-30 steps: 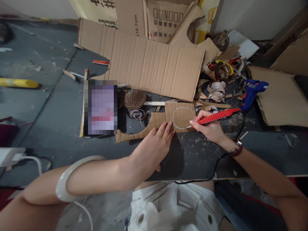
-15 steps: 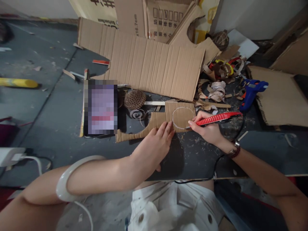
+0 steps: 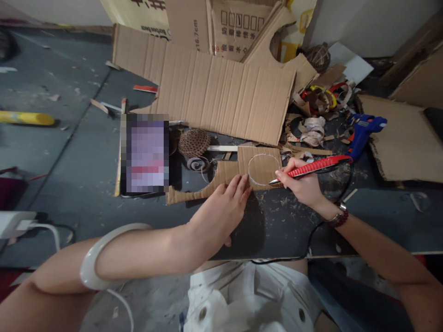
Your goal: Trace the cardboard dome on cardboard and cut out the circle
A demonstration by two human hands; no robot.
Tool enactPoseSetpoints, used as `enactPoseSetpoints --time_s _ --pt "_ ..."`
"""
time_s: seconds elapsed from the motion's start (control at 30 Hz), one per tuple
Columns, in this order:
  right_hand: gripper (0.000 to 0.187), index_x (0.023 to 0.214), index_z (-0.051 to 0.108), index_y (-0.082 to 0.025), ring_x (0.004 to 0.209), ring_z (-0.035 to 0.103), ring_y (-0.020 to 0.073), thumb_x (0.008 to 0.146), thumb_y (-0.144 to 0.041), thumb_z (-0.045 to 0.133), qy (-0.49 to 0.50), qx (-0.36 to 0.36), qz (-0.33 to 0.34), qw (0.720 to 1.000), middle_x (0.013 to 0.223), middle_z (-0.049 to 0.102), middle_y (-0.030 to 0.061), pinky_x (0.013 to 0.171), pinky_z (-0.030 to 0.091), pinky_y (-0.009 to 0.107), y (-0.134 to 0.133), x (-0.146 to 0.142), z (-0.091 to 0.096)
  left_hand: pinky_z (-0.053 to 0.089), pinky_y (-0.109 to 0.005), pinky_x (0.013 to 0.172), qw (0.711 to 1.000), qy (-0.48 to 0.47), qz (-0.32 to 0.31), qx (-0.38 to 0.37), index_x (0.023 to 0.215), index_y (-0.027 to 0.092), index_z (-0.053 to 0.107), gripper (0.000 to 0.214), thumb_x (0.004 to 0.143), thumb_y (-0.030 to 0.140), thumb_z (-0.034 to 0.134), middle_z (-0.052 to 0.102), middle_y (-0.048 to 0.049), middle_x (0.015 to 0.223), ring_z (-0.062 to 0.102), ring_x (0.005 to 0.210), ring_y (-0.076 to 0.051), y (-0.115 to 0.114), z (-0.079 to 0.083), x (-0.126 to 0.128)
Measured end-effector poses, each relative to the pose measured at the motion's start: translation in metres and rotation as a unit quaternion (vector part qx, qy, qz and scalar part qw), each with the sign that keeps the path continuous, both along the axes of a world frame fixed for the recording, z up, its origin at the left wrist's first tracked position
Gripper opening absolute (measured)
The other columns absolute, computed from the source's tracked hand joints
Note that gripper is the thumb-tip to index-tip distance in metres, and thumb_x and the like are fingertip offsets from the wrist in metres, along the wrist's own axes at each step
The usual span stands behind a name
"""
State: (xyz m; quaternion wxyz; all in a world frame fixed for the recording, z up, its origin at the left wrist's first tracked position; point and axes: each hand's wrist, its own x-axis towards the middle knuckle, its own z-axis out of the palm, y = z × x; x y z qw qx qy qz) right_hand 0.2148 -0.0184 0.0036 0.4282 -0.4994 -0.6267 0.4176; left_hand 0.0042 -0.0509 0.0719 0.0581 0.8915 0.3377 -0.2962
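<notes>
A small piece of cardboard lies near the table's front edge, with a pale-outlined circle on its right part and a curved cut-out on its left. My left hand rests on its lower edge, fingers stretched out and pressing it down. A red utility knife with a ribbed handle is gripped in my right hand. Its blade tip is at the circle's lower right edge. Left of the circle are a brown ball of coiled cardboard and a paper spiral.
A large corrugated sheet lies behind the work. Right of it are curled paper scraps, a blue glue gun with a black cord, and a cardboard slab. Leftward are a blurred-out screen and a yellow tool.
My right hand has shifted slightly right and toward me with the utility knife, so its blade now shows. My left hand and the cardboard stay put.
</notes>
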Motion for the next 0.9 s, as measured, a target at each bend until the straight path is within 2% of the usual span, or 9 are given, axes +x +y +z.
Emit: enactPoseSetpoints --time_s 0.4,0.63,0.9 --pt "0.029 0.063 0.048 -0.022 0.057 0.05 0.0127 0.082 -0.033 0.067 -0.004 0.002 0.0 1.0 0.056 0.051 -0.0045 0.06 0.042 0.029 -0.0011 0.0001 0.0016 0.036 -0.045 0.113 1.0 -0.006 0.002 -0.004 0.148 -0.002 0.024 0.127 0.053 0.051 0.088 0.01 -0.0296 0.155 0.022 0.145 -0.04 0.0008 -0.0004 0.0002" --pt "0.028 0.065 0.049 -0.023 0.061 0.054 0.0138 0.081 -0.036 0.068 -0.051 0.007 0.049 0.997 0.064 0.056 -0.0018 0.056 0.042 0.029 0.0012 0.0042 0.005 0.038 -0.043 0.111 1.0 -0.005 0.006 -0.001 0.148 0.001 0.027 0.125 0.052 0.052 0.088 0.011 -0.0285 0.156 0.023 0.145 -0.04 0.0005 -0.0002 0.0003" --pt "0.028 0.063 0.048 -0.022 0.055 0.05 0.0122 0.08 -0.032 0.067 -0.077 0.011 0.058 0.995 0.061 0.054 -0.0028 0.052 0.039 0.027 0.0051 0.0028 0.0089 0.037 -0.043 0.112 1.0 0.008 -0.004 0.002 0.149 0.0 0.025 0.125 0.054 0.054 0.086 0.009 -0.0282 0.155 0.023 0.145 -0.04 0.0006 -0.0004 0.0004"
